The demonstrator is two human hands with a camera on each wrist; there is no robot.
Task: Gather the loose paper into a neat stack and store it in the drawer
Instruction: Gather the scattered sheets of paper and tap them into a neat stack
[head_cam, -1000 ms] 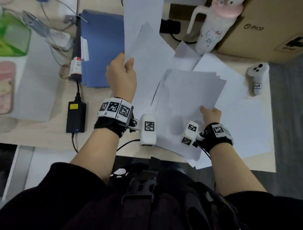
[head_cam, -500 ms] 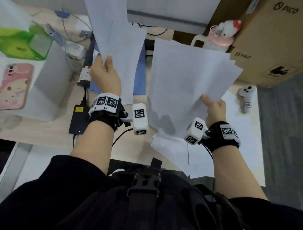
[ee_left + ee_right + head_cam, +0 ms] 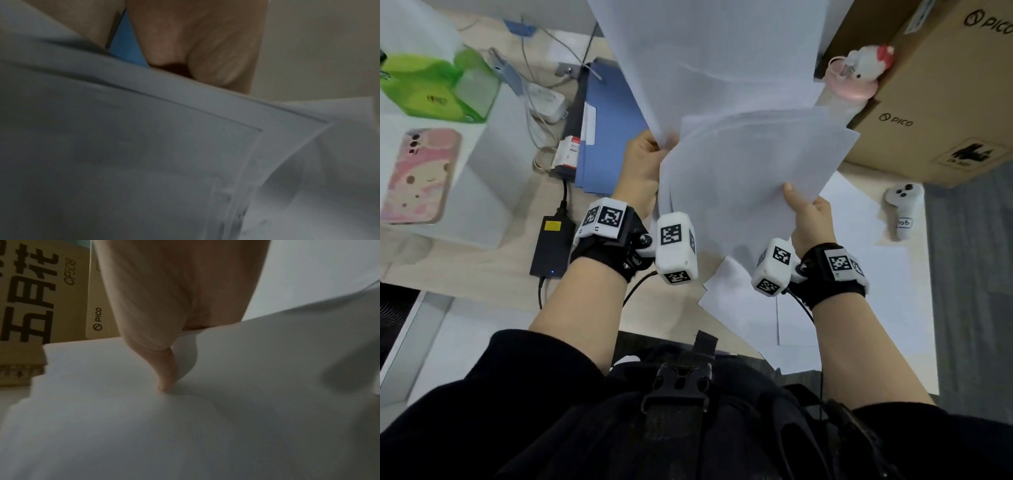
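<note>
My left hand [image 3: 643,161] pinches the lower corner of a few white sheets [image 3: 705,51] that stand up high above the desk. My right hand [image 3: 808,212] grips a fanned bundle of white paper [image 3: 750,178] by its near right edge, its thumb [image 3: 164,369] pressed on top. The two bundles overlap in the air in front of me. In the left wrist view the sheets [image 3: 144,146] fill the picture under the fingers [image 3: 195,48]. More loose sheets [image 3: 842,281] lie on the desk below my right hand. No drawer is in view.
A blue folder [image 3: 606,130], a black power brick [image 3: 553,245] and a phone [image 3: 417,174] on white paper lie at left. A green box [image 3: 431,89] stands far left. Cardboard boxes [image 3: 935,102], a pink-and-white bottle [image 3: 859,75] and a white controller [image 3: 904,209] are at right.
Both hands have lifted their paper off the desk and brought the two bundles together; the left hand's sheets now overlap the right hand's bundle.
</note>
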